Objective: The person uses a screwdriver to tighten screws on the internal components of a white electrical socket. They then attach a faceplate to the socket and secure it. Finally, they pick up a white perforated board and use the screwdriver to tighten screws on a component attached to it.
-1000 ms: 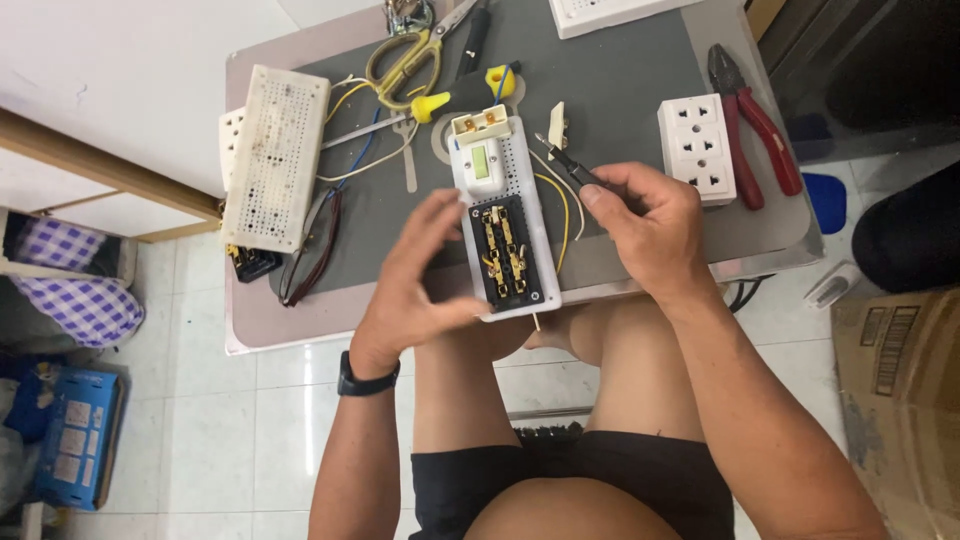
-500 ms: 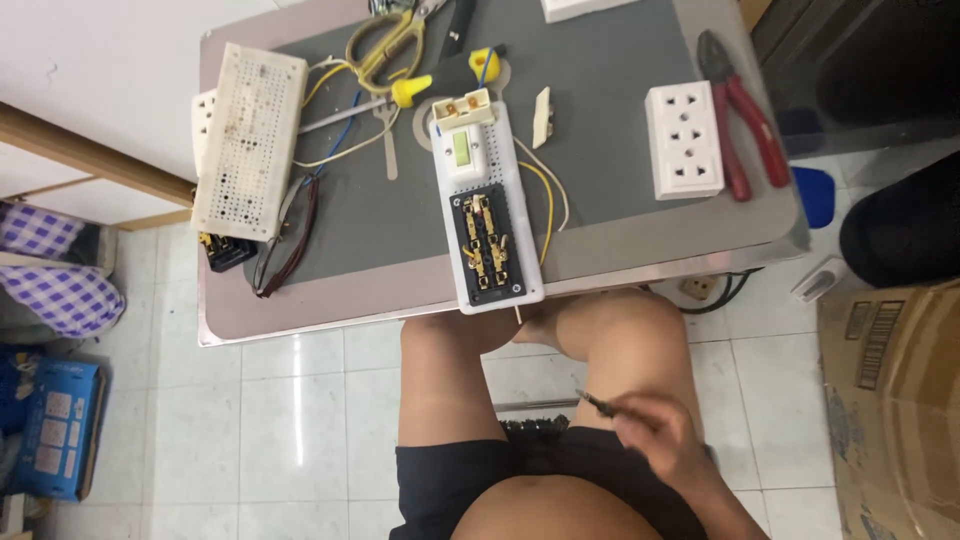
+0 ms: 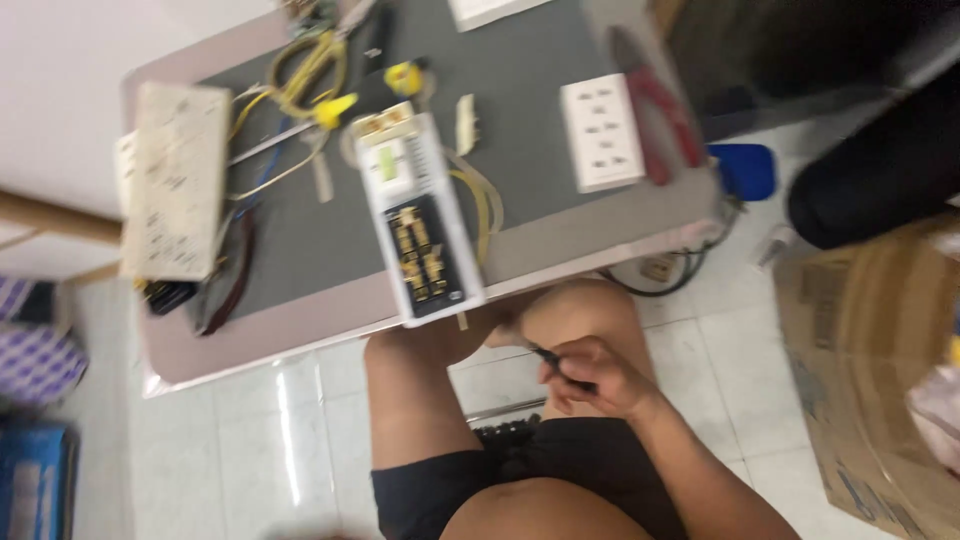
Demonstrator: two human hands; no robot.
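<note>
From the head view, the picture is blurred, but the person's right hand (image 3: 592, 378) shows in the lower middle of the frame, over the right thigh and below the worktop (image 3: 560, 235) edge. Its fingers are curled tight around a thin dark tool (image 3: 552, 358), whose tip pokes out toward the upper left of the fist. The left hand is out of the frame.

The opened power strip (image 3: 420, 230) lies in the middle of the frame on the grey worktop, its lower end jutting over the near edge, just above the knees. Its dark inner part with brass contacts faces up, and yellowish wires (image 3: 480, 205) loop out along its right side.

At the left of the frame a long white socket cover (image 3: 172, 195) lies on end, with dark cables (image 3: 232, 270) beside it. Yellow-handled cutters (image 3: 305, 70) sit at the upper middle. To the right of centre rests a white square socket (image 3: 600, 132), and just beside it red-handled pliers (image 3: 660, 105). A blue object (image 3: 745, 170) sits beyond the right edge of the worktop, and a cardboard box (image 3: 870, 370) fills the lower right, on the tiled floor (image 3: 250, 440).
</note>
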